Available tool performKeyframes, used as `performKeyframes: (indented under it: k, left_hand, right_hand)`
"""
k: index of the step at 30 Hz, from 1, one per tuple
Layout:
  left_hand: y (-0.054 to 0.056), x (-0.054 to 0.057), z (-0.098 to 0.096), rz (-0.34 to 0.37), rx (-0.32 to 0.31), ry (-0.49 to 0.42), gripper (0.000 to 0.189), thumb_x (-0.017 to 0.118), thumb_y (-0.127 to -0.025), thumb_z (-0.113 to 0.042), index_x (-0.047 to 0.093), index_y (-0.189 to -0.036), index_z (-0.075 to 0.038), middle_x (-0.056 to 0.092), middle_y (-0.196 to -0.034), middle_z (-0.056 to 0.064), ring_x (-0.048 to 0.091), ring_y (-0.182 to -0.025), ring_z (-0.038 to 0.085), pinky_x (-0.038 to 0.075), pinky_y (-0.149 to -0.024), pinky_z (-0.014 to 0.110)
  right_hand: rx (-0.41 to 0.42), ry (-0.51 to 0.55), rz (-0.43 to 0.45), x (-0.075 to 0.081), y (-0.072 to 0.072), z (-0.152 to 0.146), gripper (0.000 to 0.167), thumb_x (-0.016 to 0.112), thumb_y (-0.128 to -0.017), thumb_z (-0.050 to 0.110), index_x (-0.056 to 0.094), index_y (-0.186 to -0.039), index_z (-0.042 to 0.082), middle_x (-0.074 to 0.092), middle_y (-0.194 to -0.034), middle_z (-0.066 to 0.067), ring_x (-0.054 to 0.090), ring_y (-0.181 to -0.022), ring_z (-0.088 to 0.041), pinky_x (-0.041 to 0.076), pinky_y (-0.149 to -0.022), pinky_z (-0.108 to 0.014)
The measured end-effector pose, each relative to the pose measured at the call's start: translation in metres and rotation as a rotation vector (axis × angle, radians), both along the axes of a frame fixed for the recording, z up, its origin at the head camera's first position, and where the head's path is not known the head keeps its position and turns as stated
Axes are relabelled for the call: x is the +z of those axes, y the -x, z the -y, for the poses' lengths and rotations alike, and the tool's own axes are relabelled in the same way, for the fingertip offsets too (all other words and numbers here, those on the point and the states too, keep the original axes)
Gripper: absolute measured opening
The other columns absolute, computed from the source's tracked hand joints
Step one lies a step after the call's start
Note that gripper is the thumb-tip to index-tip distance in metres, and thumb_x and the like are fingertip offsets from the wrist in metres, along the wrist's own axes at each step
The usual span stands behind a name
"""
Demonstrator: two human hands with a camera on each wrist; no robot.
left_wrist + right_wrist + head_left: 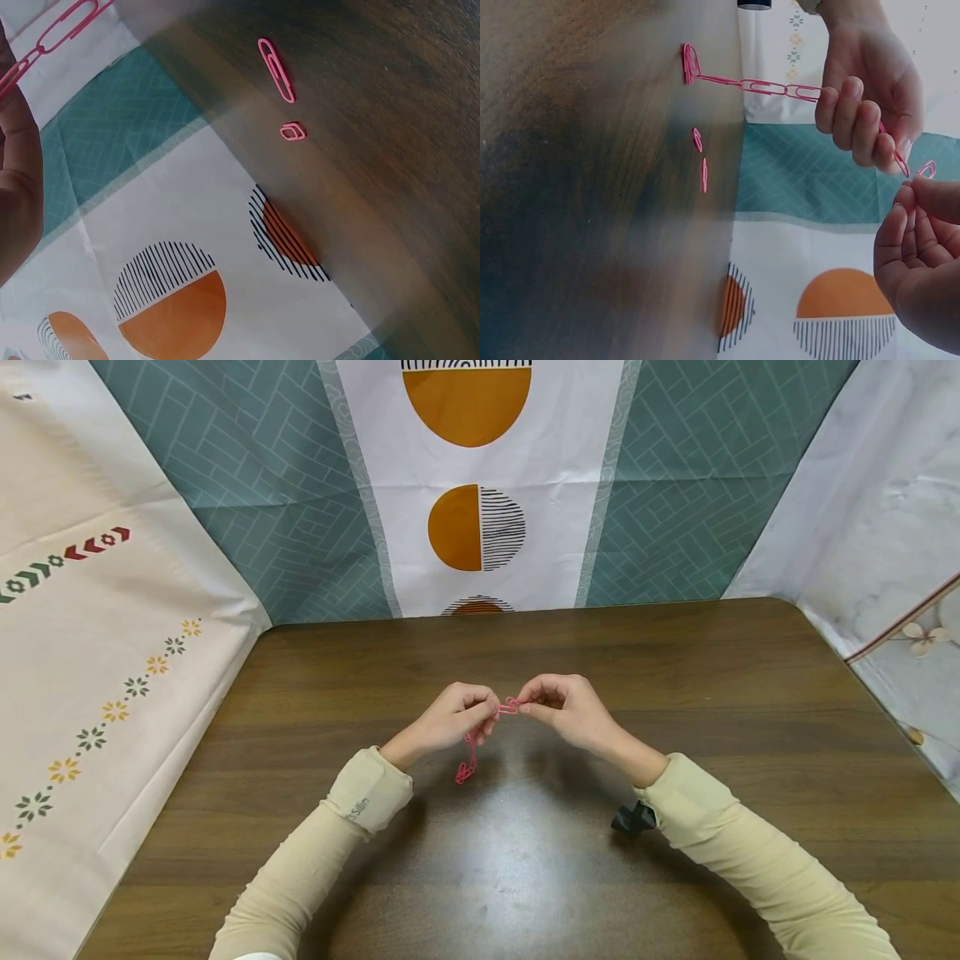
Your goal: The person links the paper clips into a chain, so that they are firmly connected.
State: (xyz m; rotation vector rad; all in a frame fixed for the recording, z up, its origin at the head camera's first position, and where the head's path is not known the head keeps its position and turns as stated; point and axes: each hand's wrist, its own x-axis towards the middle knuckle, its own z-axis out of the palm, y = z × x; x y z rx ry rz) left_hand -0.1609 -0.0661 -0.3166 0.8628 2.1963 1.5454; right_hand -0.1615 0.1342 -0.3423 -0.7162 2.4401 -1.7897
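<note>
My left hand (463, 713) grips a chain of pink paper clips (466, 770), its lower end hanging below the fingers in the head view. In the right wrist view, that chain (765, 88) runs from the curled fingers down to a bunched end at the table. Close beside it, my right hand (566, 706) pinches a pink paper clip (928, 169) between thumb and forefinger, right at the chain's upper end. Two loose clips lie on the table in the left wrist view: a long-looking paper clip (277, 71) and a shorter-looking paper clip (292, 131).
Beneath both hands is a dark brown wooden table (360, 877). A patterned cloth (480, 460) hangs at its far edge, and a cream embroidered cloth (90, 693) covers the left side. A small black object (633, 819) sits by my right wristband.
</note>
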Motion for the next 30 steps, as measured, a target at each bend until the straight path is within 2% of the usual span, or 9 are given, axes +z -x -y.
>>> performKeyframes:
  k: [4, 8, 12, 18, 21, 26, 30]
  left_hand:
    - [0.000, -0.001, 0.000, 0.007, 0.012, -0.015, 0.024, 0.040, -0.092, 0.005, 0.052, -0.070, 0.007, 0.050, -0.059, 0.016, 0.050, -0.048, 0.026, 0.041, -0.043, 0.027]
    - [0.006, -0.013, 0.002, 0.025, 0.021, -0.031, 0.024, 0.040, -0.092, 0.005, 0.052, -0.072, 0.012, 0.050, -0.059, 0.012, 0.050, -0.048, 0.022, 0.040, -0.043, 0.023]
    - [0.012, -0.024, 0.004, 0.033, 0.027, -0.045, 0.024, 0.040, -0.093, 0.004, 0.052, -0.075, 0.014, 0.051, -0.059, 0.007, 0.050, -0.048, 0.018, 0.039, -0.042, 0.026]
    - [0.012, -0.024, 0.008, 0.066, 0.046, -0.089, 0.023, 0.043, -0.094, -0.002, 0.052, -0.077, 0.012, 0.051, -0.060, 0.006, 0.050, -0.048, 0.021, 0.042, -0.044, 0.030]
    - [0.012, -0.023, 0.010, 0.072, 0.046, -0.092, 0.023, 0.043, -0.094, -0.003, 0.051, -0.077, 0.011, 0.050, -0.060, 0.007, 0.049, -0.048, 0.021, 0.042, -0.045, 0.032]
    - [0.012, -0.024, 0.011, 0.048, 0.047, -0.069, 0.024, 0.044, -0.093, -0.003, 0.052, -0.073, 0.007, 0.049, -0.058, 0.007, 0.048, -0.047, 0.020, 0.043, -0.045, 0.030]
    - [0.009, -0.024, 0.011, 0.045, 0.070, -0.041, 0.023, 0.045, -0.092, -0.001, 0.054, -0.072, 0.004, 0.047, -0.055, 0.006, 0.046, -0.046, 0.019, 0.042, -0.045, 0.027]
  right_hand:
    - [-0.010, -0.008, -0.028, 0.000, -0.001, 0.001, 0.004, 0.066, -0.080, -0.001, 0.065, -0.084, 0.000, 0.063, -0.077, -0.009, 0.058, -0.068, -0.019, 0.046, -0.059, -0.022]
    - [-0.028, -0.024, -0.083, -0.003, -0.001, 0.002, 0.004, 0.067, -0.079, -0.001, 0.066, -0.083, 0.000, 0.064, -0.076, -0.007, 0.057, -0.067, -0.015, 0.046, -0.059, -0.022]
    - [-0.035, -0.020, -0.155, -0.006, -0.001, 0.002, 0.005, 0.068, -0.078, -0.003, 0.066, -0.082, 0.000, 0.064, -0.075, -0.007, 0.057, -0.067, -0.013, 0.048, -0.062, -0.022]
    - [-0.037, -0.034, -0.252, -0.008, -0.004, 0.001, 0.006, 0.068, -0.078, -0.004, 0.066, -0.081, 0.001, 0.065, -0.075, -0.007, 0.058, -0.066, -0.012, 0.048, -0.060, -0.026]
    - [-0.042, -0.056, -0.269, -0.007, -0.007, 0.000, 0.006, 0.067, -0.078, -0.005, 0.067, -0.080, 0.000, 0.065, -0.076, -0.009, 0.057, -0.066, -0.013, 0.048, -0.058, -0.029]
    - [-0.029, -0.059, -0.288, -0.011, -0.004, -0.002, 0.007, 0.067, -0.078, -0.005, 0.067, -0.080, 0.001, 0.065, -0.076, -0.009, 0.057, -0.066, -0.013, 0.048, -0.059, -0.030]
    - [-0.011, -0.054, -0.305, -0.008, -0.002, -0.004, 0.009, 0.067, -0.077, -0.006, 0.068, -0.080, 0.003, 0.065, -0.078, -0.008, 0.056, -0.066, -0.011, 0.048, -0.059, -0.029]
